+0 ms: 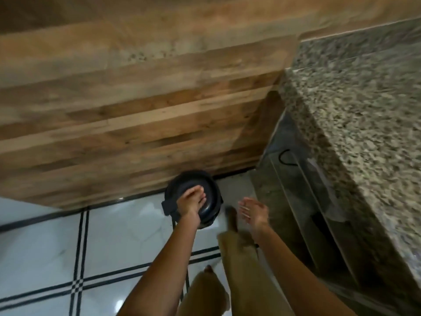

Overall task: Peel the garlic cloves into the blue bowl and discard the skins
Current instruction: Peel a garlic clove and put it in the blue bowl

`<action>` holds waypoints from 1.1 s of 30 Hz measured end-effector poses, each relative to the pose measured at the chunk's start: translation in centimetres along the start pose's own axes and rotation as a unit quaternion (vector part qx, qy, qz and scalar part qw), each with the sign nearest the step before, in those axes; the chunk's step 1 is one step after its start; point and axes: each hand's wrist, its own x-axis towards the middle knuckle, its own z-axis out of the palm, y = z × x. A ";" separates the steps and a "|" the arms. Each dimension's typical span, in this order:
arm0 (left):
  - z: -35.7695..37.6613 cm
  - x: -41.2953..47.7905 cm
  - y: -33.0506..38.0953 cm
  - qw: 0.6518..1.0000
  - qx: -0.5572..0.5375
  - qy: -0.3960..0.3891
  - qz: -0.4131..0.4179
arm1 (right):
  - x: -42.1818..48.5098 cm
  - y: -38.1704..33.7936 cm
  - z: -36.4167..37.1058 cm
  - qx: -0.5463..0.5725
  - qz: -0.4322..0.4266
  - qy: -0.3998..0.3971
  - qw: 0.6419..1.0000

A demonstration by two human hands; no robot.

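A round black bin (206, 215) stands on the floor against the wooden panel. My left hand (191, 202) rests on its domed black lid (182, 185), fingers laid across the top. To the right of the bin, my right hand (252, 213) hangs in the air with straight fingers and holds nothing. The picture is motion-blurred. No garlic, skins or blue bowl are in view.
A speckled granite counter (355, 110) juts out on the right, with glass-fronted shelves (296, 190) under it. A wooden panel (136, 110) fills the back. The floor is white tile (57, 247) with black lines. My legs in tan trousers (239, 270) stand below my hands.
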 end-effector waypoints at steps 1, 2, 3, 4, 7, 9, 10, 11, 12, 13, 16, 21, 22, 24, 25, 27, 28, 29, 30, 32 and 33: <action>0.2 1.5 0.1 1.000 -0.002 0.000 -0.003 | 1.4 -0.1 0.7 -0.007 0.003 0.012 1.000; 0.4 3.0 0.2 1.000 0.004 0.003 -0.003 | 2.8 -0.2 1.4 -0.009 0.006 0.024 1.000; 0.5 4.5 0.0 1.000 0.011 0.009 -0.004 | 3.8 -0.2 1.9 -0.010 0.010 0.030 0.999; 0.6 6.1 -0.2 1.000 0.012 0.008 -0.010 | 5.0 -0.4 2.3 -0.018 0.013 0.033 0.999; 0.8 9.7 -0.5 0.998 0.048 -0.017 -0.042 | 8.4 -0.7 3.1 -0.042 0.003 0.018 0.999; 1.2 10.9 -0.9 0.993 0.093 -0.027 -0.065 | 9.7 -1.1 3.1 -0.069 -0.004 0.030 0.997; 1.4 11.2 -1.1 0.992 0.103 -0.026 -0.072 | 10.3 -1.2 3.1 -0.069 0.005 0.038 0.997; 1.8 11.2 -1.3 0.991 0.108 -0.024 -0.080 | 10.7 -1.2 3.1 -0.062 0.018 0.045 0.997; 2.3 11.2 -1.5 0.990 0.109 -0.024 -0.082 | 11.2 -1.1 3.2 -0.070 0.030 0.047 0.996; 2.8 11.1 -1.9 0.987 0.146 -0.023 -0.062 | 11.4 -0.9 3.3 -0.076 0.049 0.045 0.995; 4.2 10.1 -3.5 0.979 0.203 0.013 0.005 | 11.7 0.1 4.1 -0.100 0.089 0.024 0.991; 5.6 11.2 -3.4 0.936 0.320 0.101 0.111 | 12.3 0.4 6.2 -0.127 0.123 -0.027 0.984; 5.1 12.6 -3.3 0.913 0.371 0.121 0.119 | 12.8 0.4 6.7 -0.129 0.128 -0.039 0.982; 3.8 15.5 -3.2 0.897 0.402 0.155 0.101 | 13.7 0.2 7.4 -0.134 0.131 -0.046 0.981; 3.3 16.8 -3.2 0.895 0.403 0.166 0.096 | 14.2 0.2 7.6 -0.139 0.129 -0.051 0.980; 2.7 18.3 -3.1 0.896 0.397 0.169 0.105 | 15.1 0.1 8.0 -0.136 0.132 -0.064 0.980; 2.5 18.7 -3.1 0.895 0.396 0.172 0.112 | 15.5 0.0 8.3 -0.130 0.134 -0.069 0.980; 2.4 18.9 -3.0 0.895 0.393 0.175 0.117 | 16.0 0.1 8.5 -0.128 0.136 -0.068 0.980; 2.2 19.2 -3.0 0.894 0.393 0.174 0.124 | 16.3 0.2 8.7 -0.132 0.139 -0.064 0.979; 1.9 19.6 -3.0 0.899 0.383 0.168 0.133 | 16.6 0.4 9.0 -0.137 0.145 -0.055 0.978; 1.7 19.6 -3.0 0.902 0.378 0.160 0.134 | 16.6 0.3 9.1 -0.136 0.146 -0.052 0.979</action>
